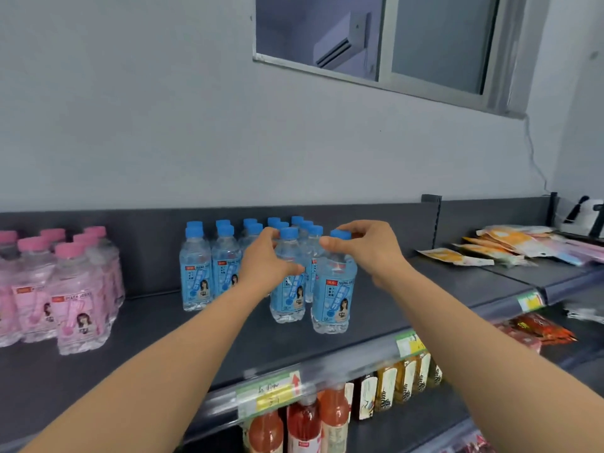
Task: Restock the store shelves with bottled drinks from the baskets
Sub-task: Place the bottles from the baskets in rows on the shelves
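On the dark grey metal shelf below a grey wall, the left hand is gripping one blue-capped clear bottle, the right hand the neighbouring bottle.

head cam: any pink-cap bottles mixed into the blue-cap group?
No, the pink-capped bottles stand as their own cluster on the left of the shelf, with a bare gap between them and the blue-capped bottles.

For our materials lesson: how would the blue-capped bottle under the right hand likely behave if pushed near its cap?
The blue-capped bottle looks full, probably heavy for its size. Tall, narrow and upright, it may tip if pushed high. Its thin clear plastic likely dents when squeezed.
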### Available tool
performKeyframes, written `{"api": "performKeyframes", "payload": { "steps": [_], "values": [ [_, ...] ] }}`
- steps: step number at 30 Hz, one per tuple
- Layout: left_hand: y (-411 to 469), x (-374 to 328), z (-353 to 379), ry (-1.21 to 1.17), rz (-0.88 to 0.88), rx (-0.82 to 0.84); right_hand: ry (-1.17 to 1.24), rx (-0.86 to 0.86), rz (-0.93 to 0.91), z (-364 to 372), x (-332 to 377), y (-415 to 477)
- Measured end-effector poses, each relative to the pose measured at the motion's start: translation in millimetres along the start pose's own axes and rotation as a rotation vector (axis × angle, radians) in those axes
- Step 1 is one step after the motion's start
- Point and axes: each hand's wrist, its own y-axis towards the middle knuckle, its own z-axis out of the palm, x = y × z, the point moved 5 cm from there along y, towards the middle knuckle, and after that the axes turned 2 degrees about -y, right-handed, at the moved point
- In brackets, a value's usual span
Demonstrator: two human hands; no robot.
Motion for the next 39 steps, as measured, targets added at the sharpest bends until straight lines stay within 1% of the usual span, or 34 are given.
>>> {"api": "performKeyframes", "payload": {
  "steps": [7,15,23,27,31,34,39],
  "values": [
    [29,22,14,0.051,0.017,-0.034,-0.014,0.000,0.034,11,-18,24],
    [50,30,29,0.153,0.058,-0.063,-0.015,0.033,0.055,16,-28,32],
    [54,37,34,0.240,0.081,-0.061,-0.042,0.065,0.068,21,-35,33],
    [49,39,30,0.201,0.071,-0.035,-0.050,0.083,0.069,26,-34,34],
    [40,45,17,0.235,0.080,-0.036,-0.062,0.111,0.077,38,-30,35],
    [31,52,3,0.240,0.004,0.015,-0.100,0.149,0.060,55,-20,35],
    [10,77,-14,0.098,-0.230,0.213,-0.189,0.218,-0.025,92,1,30]
  ]
}}
